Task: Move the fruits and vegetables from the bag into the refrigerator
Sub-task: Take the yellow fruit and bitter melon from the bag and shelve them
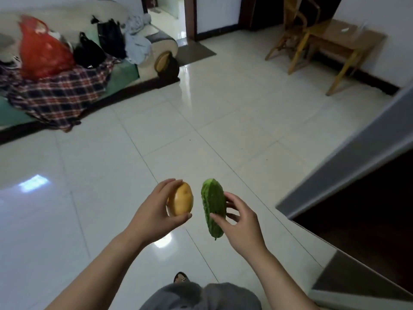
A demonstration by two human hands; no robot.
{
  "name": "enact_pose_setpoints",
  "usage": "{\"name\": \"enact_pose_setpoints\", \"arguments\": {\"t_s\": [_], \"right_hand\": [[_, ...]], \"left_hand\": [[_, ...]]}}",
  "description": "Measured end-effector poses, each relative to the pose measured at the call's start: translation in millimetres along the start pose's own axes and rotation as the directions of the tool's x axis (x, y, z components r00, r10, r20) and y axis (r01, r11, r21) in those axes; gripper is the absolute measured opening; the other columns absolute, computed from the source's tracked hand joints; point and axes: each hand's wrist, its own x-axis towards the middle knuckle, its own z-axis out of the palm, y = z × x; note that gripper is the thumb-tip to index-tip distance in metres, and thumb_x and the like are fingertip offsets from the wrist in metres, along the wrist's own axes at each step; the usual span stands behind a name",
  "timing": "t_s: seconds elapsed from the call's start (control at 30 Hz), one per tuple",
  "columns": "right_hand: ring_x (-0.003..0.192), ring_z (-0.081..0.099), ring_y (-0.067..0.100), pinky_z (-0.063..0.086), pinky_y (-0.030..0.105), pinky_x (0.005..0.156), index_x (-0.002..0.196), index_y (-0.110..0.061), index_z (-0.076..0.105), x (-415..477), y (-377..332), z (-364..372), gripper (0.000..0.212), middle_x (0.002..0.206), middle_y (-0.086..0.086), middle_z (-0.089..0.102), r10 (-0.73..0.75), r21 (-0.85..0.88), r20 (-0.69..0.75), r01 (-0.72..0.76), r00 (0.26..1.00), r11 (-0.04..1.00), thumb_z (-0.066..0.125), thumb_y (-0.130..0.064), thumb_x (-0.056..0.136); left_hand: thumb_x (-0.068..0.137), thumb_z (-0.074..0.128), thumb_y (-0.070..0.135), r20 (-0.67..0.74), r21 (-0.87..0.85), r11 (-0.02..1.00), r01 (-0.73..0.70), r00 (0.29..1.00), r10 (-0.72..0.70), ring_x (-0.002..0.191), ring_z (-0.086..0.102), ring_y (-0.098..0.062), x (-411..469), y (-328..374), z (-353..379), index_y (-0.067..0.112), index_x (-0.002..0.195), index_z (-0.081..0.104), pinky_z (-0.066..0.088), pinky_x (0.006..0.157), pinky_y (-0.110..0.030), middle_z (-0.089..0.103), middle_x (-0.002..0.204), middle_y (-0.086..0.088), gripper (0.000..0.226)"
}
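From the head camera, the person stands on the glossy tiled floor (223, 108) with both arms out in front, low in the centre of the frame. The left hand (156, 211) has fingers and thumb curled round a yellow potato (182, 201). Just beside it, the right hand (241, 222) pinches a bumpy green cucumber (213, 206) between thumb and fingertips, so it hangs nearly upright. The two vegetables are close but apart. The red plastic bag (42, 50) sits well away on the sofa (165, 41) at upper left, so I'd judge this to be the carrying leg, between bag and refrigerator. A grey panel (346, 164) slants across the right edge beside a dark opening (possibly the refrigerator door, though I cannot tell). With both hands full, the next move calls for turning that way and finding a shelf, or freeing fingers if a door needs pulling.
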Motion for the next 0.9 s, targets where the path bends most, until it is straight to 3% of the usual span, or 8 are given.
{"name": "enact_pose_setpoints", "arguments": {"t_s": [0.37, 0.5, 0.67, 0.9], "right_hand": [[0.107, 0.055, -0.002, 0.051, 0.017, 0.087, 0.106, -0.051, 0.051, 143.2, -44.9, 68.8, 0.048, 0.114, -0.018, 0.059, -0.048, -0.08, 0.101, 0.056, 0.994, 0.995, 0.075, -0.022, 0.077], [0.106, 0.056, -0.001, 0.053, 0.022, 0.087, 0.118, -0.036, 0.056, 199.5, -43.8, 64.0, 0.048, 0.114, -0.016, 0.06, -0.042, -0.068, 0.037, 0.044, 0.998, 0.997, 0.076, -0.026, 0.076], [0.105, 0.055, -0.002, 0.052, 0.017, 0.084, 0.114, -0.049, 0.049, 281.5, -42.7, 30.6, 0.05, 0.115, -0.017, 0.058, -0.047, -0.061, -0.029, 0.045, 0.998, 0.997, 0.075, -0.025, 0.077], [0.104, 0.056, 0.0, 0.052, 0.018, 0.084, 0.116, -0.042, 0.053, 380.8, -49.7, -52.0, 0.049, 0.115, -0.015, 0.06, -0.041, -0.055, -0.216, 0.03, 0.976, 0.998, 0.075, -0.023, 0.077]], "left_hand": [[0.061, 0.067, 0.057, -0.073, -0.03, 0.998, 0.054, 0.996, -0.056, 0.115, 0.038, -0.004, 89.0, -71.5, -73.2, 0.039, 0.133, 0.033, 0.046, 0.093, -0.028, 0.035, 0.14, 0.014, 0.082], [0.059, 0.065, 0.061, -0.044, -0.032, 0.999, 0.029, 0.999, -0.03, 0.115, 0.036, -0.001, 152.6, -75.9, -76.5, 0.04, 0.134, 0.033, 0.044, 0.094, -0.026, 0.034, 0.141, 0.014, 0.083], [0.056, 0.057, 0.069, 0.021, -0.019, 0.999, -0.033, 0.999, 0.033, 0.117, 0.036, -0.002, 257.9, -63.9, -69.9, 0.04, 0.134, 0.033, 0.045, 0.095, -0.027, 0.033, 0.141, 0.015, 0.087], [0.059, 0.058, 0.069, 0.153, -0.009, 0.975, -0.22, 0.964, 0.219, 0.122, 0.039, -0.008, 415.0, -15.7, -39.7, 0.039, 0.134, 0.033, 0.048, 0.095, -0.033, 0.033, 0.143, 0.012, 0.085]]}}
